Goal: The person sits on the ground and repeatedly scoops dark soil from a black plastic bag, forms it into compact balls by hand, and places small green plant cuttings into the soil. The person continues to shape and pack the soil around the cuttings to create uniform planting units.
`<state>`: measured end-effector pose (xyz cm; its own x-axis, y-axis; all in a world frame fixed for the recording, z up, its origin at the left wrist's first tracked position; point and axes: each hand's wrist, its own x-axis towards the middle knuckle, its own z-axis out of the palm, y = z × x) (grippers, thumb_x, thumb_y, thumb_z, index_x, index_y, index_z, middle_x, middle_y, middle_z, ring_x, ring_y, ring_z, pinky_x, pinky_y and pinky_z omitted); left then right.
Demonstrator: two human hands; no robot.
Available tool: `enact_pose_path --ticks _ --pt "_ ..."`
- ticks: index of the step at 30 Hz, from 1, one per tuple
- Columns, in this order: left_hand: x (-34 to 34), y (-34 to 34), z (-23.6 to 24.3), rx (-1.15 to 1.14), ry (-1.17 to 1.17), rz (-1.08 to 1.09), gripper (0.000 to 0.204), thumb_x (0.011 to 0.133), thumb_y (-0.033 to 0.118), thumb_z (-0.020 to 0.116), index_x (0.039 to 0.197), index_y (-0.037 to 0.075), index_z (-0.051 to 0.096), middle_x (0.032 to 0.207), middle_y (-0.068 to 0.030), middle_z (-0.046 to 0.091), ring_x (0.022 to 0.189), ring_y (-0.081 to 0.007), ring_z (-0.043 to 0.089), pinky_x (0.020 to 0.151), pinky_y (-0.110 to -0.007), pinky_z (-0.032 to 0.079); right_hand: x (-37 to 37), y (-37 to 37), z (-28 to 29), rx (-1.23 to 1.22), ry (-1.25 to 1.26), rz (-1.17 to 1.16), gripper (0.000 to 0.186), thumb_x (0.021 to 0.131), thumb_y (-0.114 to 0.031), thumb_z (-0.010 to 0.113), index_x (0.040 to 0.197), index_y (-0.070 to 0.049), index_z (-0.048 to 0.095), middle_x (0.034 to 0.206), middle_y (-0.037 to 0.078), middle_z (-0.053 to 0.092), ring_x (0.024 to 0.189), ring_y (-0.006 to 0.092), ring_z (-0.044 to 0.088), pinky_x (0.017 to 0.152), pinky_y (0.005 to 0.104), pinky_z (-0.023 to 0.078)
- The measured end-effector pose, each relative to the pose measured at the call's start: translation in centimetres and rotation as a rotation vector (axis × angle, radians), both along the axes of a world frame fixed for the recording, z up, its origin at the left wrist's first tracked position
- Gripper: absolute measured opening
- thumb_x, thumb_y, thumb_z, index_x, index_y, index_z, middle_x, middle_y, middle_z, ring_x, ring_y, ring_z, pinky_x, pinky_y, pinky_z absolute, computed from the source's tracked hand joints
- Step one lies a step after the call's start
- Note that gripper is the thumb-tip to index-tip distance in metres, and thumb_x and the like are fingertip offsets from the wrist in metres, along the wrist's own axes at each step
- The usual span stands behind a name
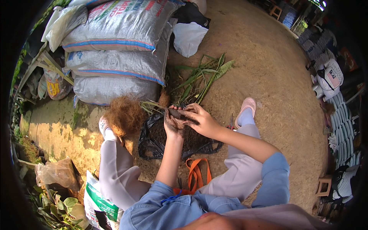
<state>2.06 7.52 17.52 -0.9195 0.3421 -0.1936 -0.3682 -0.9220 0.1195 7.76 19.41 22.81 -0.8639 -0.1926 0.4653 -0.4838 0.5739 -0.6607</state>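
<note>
My soil-smeared left hand [173,123] is cupped around a dark clump of soil [175,113]. From the right, my right hand [202,122] closes over the same clump, its fingers pressed on it. Below both hands, a black plastic bag [145,147] lies spread open with loose dark soil [191,140] in it. Just beyond my left fingers are a brown fibrous lump [164,98] and some thin green leaves [150,106]. A heap of brown coconut fibre [123,115] lies left of the bag. How the leaves join the clump is hidden.
Stacked silver sacks [115,61] stand ahead on the left. Cut green stalks [203,78] lie on the ground before me. An orange strap [196,174] rests between my legs. Scissors [231,122] lie by my right foot. A white-and-green sack [100,203] stands beside my left leg.
</note>
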Motion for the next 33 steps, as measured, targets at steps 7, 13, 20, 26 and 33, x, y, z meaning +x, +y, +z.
enact_pose_path --ticks 7,13,20,26,33 --pt "1.1 0.7 0.5 0.023 0.088 -0.028 0.027 0.099 0.029 0.034 0.094 0.005 0.046 0.092 -0.0074 0.048 0.091 -0.0214 0.050 0.083 -0.034 0.046 -0.4 0.3 -0.4 -0.052 -0.001 -0.015 0.033 0.072 0.002 0.065 0.104 -0.007 0.065 0.097 0.010 0.050 0.091 0.0247 0.056 0.080 0.0344 0.048" --pt "0.9 0.9 0.2 0.022 0.017 -0.047 0.027 0.099 0.029 0.034 0.090 0.007 0.045 0.088 -0.0066 0.047 0.086 -0.0196 0.051 0.075 -0.033 0.047 -1.2 1.1 -1.5 -0.194 -0.072 0.017 0.027 0.071 0.005 0.066 0.097 -0.002 0.067 0.094 0.009 0.053 0.091 0.0214 0.055 0.079 0.0315 0.047" --pt "0.3 0.1 1.3 0.001 -0.111 -0.035 0.035 0.096 0.039 0.040 0.073 0.013 0.039 0.065 0.0012 0.041 0.061 -0.0127 0.044 0.059 -0.027 0.043 -0.6 0.8 0.2 -0.187 -0.001 -0.067 0.023 0.071 0.000 0.069 0.094 -0.003 0.067 0.089 0.008 0.057 0.087 0.0212 0.059 0.076 0.0318 0.048" --pt "0.3 0.7 1.1 -0.094 -0.167 0.016 0.037 0.095 0.040 0.043 0.071 0.013 0.035 0.062 0.0021 0.036 0.056 -0.0104 0.038 0.052 -0.024 0.039 0.0 -0.4 -0.1 -0.062 0.010 0.028 0.024 0.069 0.003 0.066 0.092 -0.004 0.067 0.092 0.008 0.057 0.087 0.0250 0.059 0.075 0.0335 0.049" --pt "-0.7 -0.1 -0.2 -0.075 -0.145 -0.089 0.039 0.096 0.042 0.038 0.075 0.010 0.041 0.066 -0.0013 0.041 0.062 -0.0145 0.044 0.059 -0.028 0.043 -0.9 0.6 -0.2 -0.232 -0.071 0.020 0.021 0.072 0.004 0.064 0.092 -0.002 0.067 0.089 0.010 0.061 0.087 0.0222 0.059 0.077 0.0318 0.048"
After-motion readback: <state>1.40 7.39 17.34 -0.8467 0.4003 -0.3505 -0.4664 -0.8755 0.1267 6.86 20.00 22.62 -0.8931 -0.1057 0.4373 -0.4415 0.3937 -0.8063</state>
